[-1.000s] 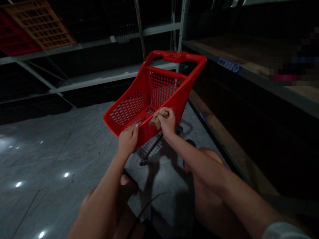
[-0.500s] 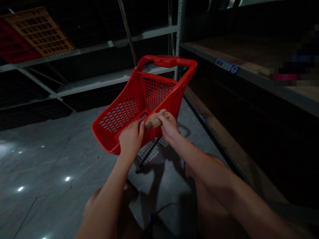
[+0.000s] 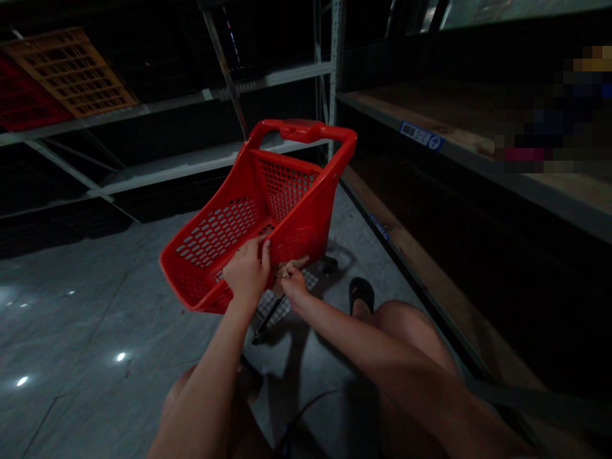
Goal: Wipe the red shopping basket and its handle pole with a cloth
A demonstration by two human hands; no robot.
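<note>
A red plastic shopping cart (image 3: 306,233) with grid-patterned walls stands before me on the grey floor. My left hand (image 3: 246,268) is closed over the cart's near side rim, its thumb on the outside. Lower down, against the outside of that same wall, my right hand (image 3: 294,285) grips a crumpled tan cloth (image 3: 292,263). Part of the cloth is hidden behind my fingers. No goods are visible in the part of the basket that I see.
A wooden-decked shelf (image 3: 473,137) with a blue label (image 3: 421,135) runs along the right. Behind the cart is a metal rack (image 3: 162,172) bearing a yellow crate (image 3: 79,70) and a red crate (image 3: 29,95). A black sandal (image 3: 361,294) is near the cart's wheel.
My right hand has moved with the cloth from the top of the rim down the cart's outer wall. My left hand stays on the rim. The view has shifted slightly.
</note>
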